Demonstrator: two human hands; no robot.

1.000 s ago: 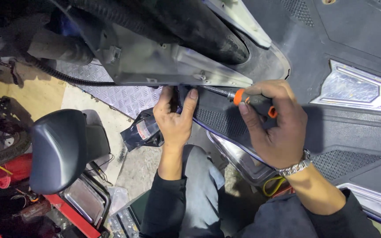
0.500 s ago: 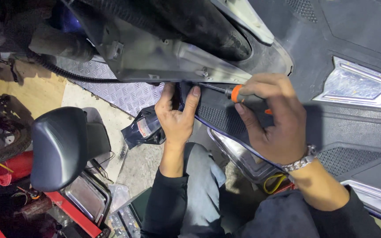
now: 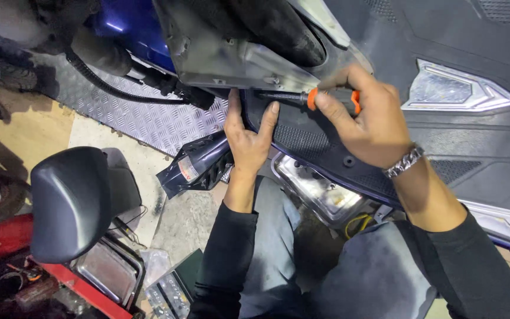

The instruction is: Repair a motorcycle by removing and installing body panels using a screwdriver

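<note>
Screwdriver (image 3: 320, 97), black-shafted with an orange and black handle, lay nearly level under the scooter's grey metal bracket (image 3: 237, 62), its tip pointing left towards the underside of that bracket and its handle wrapped in the right hand (image 3: 364, 121). That hand's grip was closed around the handle, fingers curled over it and thumb along its near side, and a metal link bracelet (image 3: 404, 162) sat on the wrist. The left hand (image 3: 249, 137) was pressed flat, fingers spread and pointing far, against the edge of the black textured floor panel (image 3: 314, 142) just below the shaft; its grip was wide and held nothing. The bracket and a dark rounded cover (image 3: 278, 26) above it overhung the shaft, so the very tip was hidden and whether it sat in a screw could not be told. To the far left a blue body panel (image 3: 128, 23) showed, with a black cable (image 3: 113, 88) running beneath it to a connector. A silver-trimmed insert (image 3: 455, 88) lay in the panel on the right. Below the hands a clear lamp lens (image 3: 314, 189) and a yellow wire (image 3: 358, 223) showed between the panel and the person's grey trousers (image 3: 278, 236). A dark glossy part (image 3: 199, 165) lay just left of the left wrist, over chequer-plate flooring (image 3: 143, 118). Nearer left stood a black padded seat (image 3: 69, 201) and a red frame (image 3: 84, 289).
</note>
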